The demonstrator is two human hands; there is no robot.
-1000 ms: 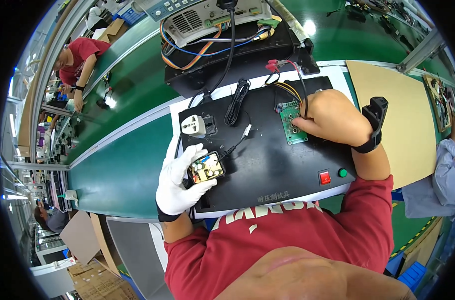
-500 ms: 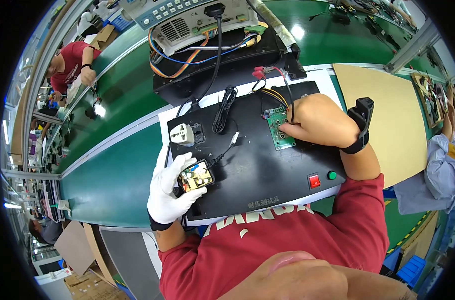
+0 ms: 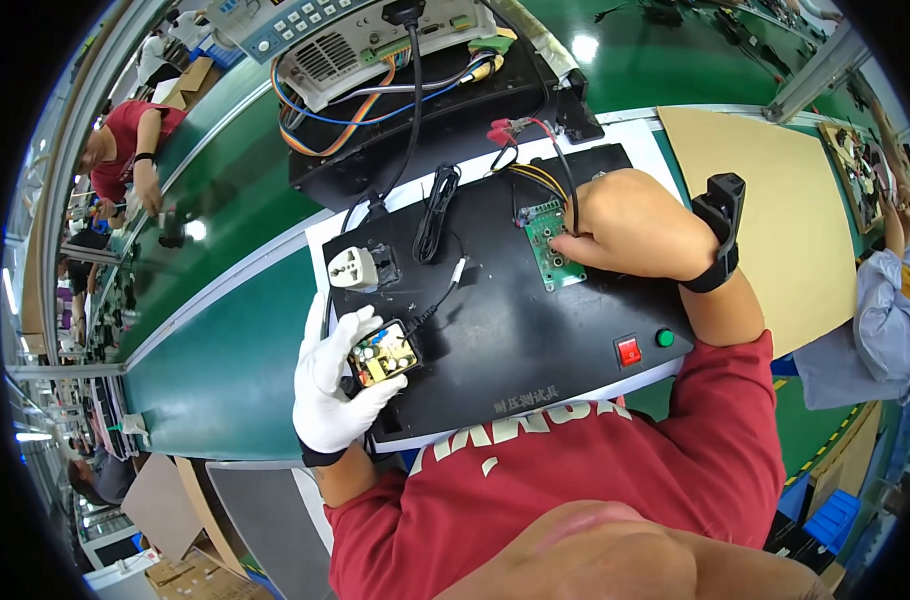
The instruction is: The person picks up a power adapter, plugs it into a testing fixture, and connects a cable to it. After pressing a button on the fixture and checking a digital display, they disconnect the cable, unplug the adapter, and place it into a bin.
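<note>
Head view: gloved left hand (image 3: 333, 385) curls around a small open adapter board (image 3: 382, 354); bare right hand (image 3: 630, 225), fingers bent, presses on a green circuit board (image 3: 549, 243).

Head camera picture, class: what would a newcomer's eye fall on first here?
First, the white-gloved left hand at the lower left, holding a small open circuit board. Next, the bare right hand pressing on a green circuit board on the black test panel, whose near right edge carries a red switch.

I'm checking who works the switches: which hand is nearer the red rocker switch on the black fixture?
Right. The right hand rests on the green board, just up from the red switch; the gloved left hand is far across, holding a small circuit board.
</note>
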